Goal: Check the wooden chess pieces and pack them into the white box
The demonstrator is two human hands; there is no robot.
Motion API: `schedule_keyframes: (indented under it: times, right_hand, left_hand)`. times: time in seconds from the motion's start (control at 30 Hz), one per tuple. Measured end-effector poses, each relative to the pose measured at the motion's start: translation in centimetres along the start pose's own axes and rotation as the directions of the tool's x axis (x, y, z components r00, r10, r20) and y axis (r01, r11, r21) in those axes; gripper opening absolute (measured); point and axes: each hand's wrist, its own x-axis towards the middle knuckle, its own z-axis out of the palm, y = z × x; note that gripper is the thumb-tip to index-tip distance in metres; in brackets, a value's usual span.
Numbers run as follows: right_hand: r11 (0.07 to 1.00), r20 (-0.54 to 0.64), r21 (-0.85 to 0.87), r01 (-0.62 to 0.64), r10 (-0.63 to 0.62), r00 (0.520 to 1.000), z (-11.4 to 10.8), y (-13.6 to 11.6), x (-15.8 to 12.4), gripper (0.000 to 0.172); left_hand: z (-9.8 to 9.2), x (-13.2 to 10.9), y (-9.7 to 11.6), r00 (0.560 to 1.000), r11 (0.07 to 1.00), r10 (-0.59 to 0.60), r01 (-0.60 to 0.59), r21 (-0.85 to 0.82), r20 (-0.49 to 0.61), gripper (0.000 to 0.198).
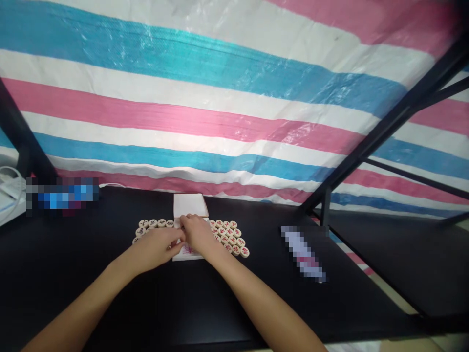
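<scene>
Left hand (159, 247): lower centre of the frame; I cannot tell whether my grip holds anything.
Right hand (198, 235): just beside it, fingers bent over the box; grip likewise unclear.
White box (179, 256): lower centre, lid (189, 204) open.
Round pieces: dark-marked ones (152, 223) left of it, red-marked ones (229, 233) right, on the black worktop (164, 303).

Glossy woven-plastic sheeting (205, 117), smooth satin tabletop (164, 303), matt card-like box lid (189, 204), smooth discs (241, 242)
</scene>
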Motion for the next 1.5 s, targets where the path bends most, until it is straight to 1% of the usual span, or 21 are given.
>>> schedule_keyframes:
  times: [0.07, 0.13, 0.17, 0.23, 0.27, 0.33, 0.37, 0.43, 0.5, 0.57, 0.63, 0.73, 0.8, 0.87, 1.0, 1.13, 1.2, 1.27, 1.37, 1.43, 1.5]
  right_hand:
    - [0.995, -0.043, 0.095, 0.042, -0.038, 0.998, -0.8, 0.3, -1.2, 0.014]
    - [0.971, -0.114, 0.226, 0.081, -0.056, 0.992, -1.6, 0.5, -3.4, 0.014]
    - [0.951, -0.13, 0.294, 0.092, -0.056, 0.99, -1.8, 0.5, -4.8, 0.014]
    - [0.911, -0.16, 0.408, 0.06, 0.007, 0.987, -1.7, 0.4, -7.8, 0.018]
    - [0.883, -0.162, 0.466, 0.06, 0.018, 0.987, -1.4, 0.3, -9.2, 0.023]
    - [0.817, -0.159, 0.572, 0.067, 0.031, 0.987, -0.4, -0.2, -11.3, 0.034]
    - [0.794, -0.18, 0.603, 0.073, 0.046, 0.982, 0.2, -0.5, -12.1, 0.037]
    - [0.759, -0.223, 0.645, 0.09, 0.074, 0.972, 1.4, -1.2, -13.0, 0.038]
    - [0.732, -0.255, 0.673, 0.106, 0.095, 0.962, 2.5, -1.9, -13.3, 0.037]
    - [0.704, -0.257, 0.702, 0.102, 0.118, 0.959, 3.1, -2.2, -13.6, 0.038]
    - [0.664, -0.221, 0.746, 0.061, 0.16, 0.962, 3.2, -2.3, -13.8, 0.039]
    - [0.572, -0.113, 0.819, -0.041, 0.231, 0.966, 2.9, -2.1, -14.1, 0.023]
    - [0.529, -0.068, 0.845, -0.075, 0.245, 0.967, 2.7, -2.0, -14.1, 0.012]
    - [0.522, -0.069, 0.849, -0.076, 0.253, 0.965, 2.7, -1.9, -14.2, 0.012]
    - [0.511, -0.127, 0.859, -0.032, 0.272, 0.954, 3.3, -2.0, -14.3, 0.017]
    - [0.523, -0.169, 0.852, 0.021, 0.237, 0.957, 3.5, -2.1, -14.5, 0.02]
    - [0.529, -0.155, 0.849, 0.013, 0.225, 0.962, 3.4, -2.2, -14.4, 0.017]
    - [0.486, -0.116, 0.874, -0.012, 0.232, 0.966, 3.1, -2.3, -14.3, 0.016]
    - [0.431, -0.077, 0.902, -0.031, 0.232, 0.97, 2.8, -2.4, -14.2, 0.022]
    - [0.451, -0.073, 0.892, -0.039, 0.228, 0.971, 2.6, -2.4, -14.3, 0.021]
    - [0.501, -0.067, 0.863, -0.06, 0.231, 0.971, 2.5, -2.4, -14.3, 0.02]
  left_hand:
    - [0.3, -0.1, 0.5, 1.0, 1.0, 0.026, -0.026, 0.016, -0.013, 0.018]
    - [0.4, -0.5, 1.1, 0.999, 1.0, 0.003, -0.004, -0.005, -0.035, 0.019]
    - [0.4, -0.8, 1.4, 0.998, 0.999, -0.029, 0.027, -0.032, -0.049, 0.019]
    - [0.7, -1.9, 2.2, 0.987, 0.984, -0.142, 0.132, -0.116, -0.08, 0.021]
    - [1.1, -2.5, 2.7, 0.974, 0.964, -0.211, 0.193, -0.185, -0.083, 0.022]
    - [2.4, -3.7, 3.7, 0.928, 0.884, -0.364, 0.316, -0.346, -0.082, 0.023]
    - [3.2, -4.3, 4.1, 0.911, 0.838, -0.407, 0.342, -0.426, -0.07, 0.022]
    - [4.9, -5.2, 4.8, 0.902, 0.734, -0.432, 0.349, -0.583, -0.005, 0.023]
    - [6.1, -5.9, 5.1, 0.91, 0.68, -0.414, 0.329, -0.655, 0.027, 0.024]
    - [6.7, -6.3, 5.2, 0.911, 0.687, -0.413, 0.326, -0.65, 0.021, 0.023]
    - [6.6, -6.6, 5.2, 0.909, 0.697, -0.417, 0.327, -0.638, 0.01, 0.024]
    - [6.1, -6.6, 5.3, 0.914, 0.696, -0.406, 0.318, -0.643, 0.012, 0.026]
    - [6.0, -6.6, 5.3, 0.916, 0.721, -0.402, 0.318, -0.616, 0.002, 0.025]
    - [6.2, -6.6, 5.3, 0.917, 0.748, -0.398, 0.313, -0.586, -0.018, 0.023]
    - [6.8, -6.7, 5.2, 0.926, 0.797, -0.371, 0.283, -0.534, -0.064, 0.022]
    - [6.7, -6.8, 5.2, 0.939, 0.828, -0.325, 0.225, -0.514, -0.113, 0.022]
    - [6.6, -6.8, 5.2, 0.937, 0.829, -0.325, 0.216, -0.516, -0.129, 0.023]
    - [6.7, -6.9, 5.2, 0.935, 0.827, -0.331, 0.219, -0.518, -0.132, 0.025]
    - [7.1, -7.0, 4.9, 0.931, 0.82, -0.335, 0.21, -0.533, -0.148, 0.035]
    - [7.2, -7.0, 4.8, 0.932, 0.817, -0.331, 0.207, -0.537, -0.145, 0.038]
    - [7.1, -7.0, 4.8, 0.938, 0.819, -0.325, 0.218, -0.531, -0.116, 0.034]
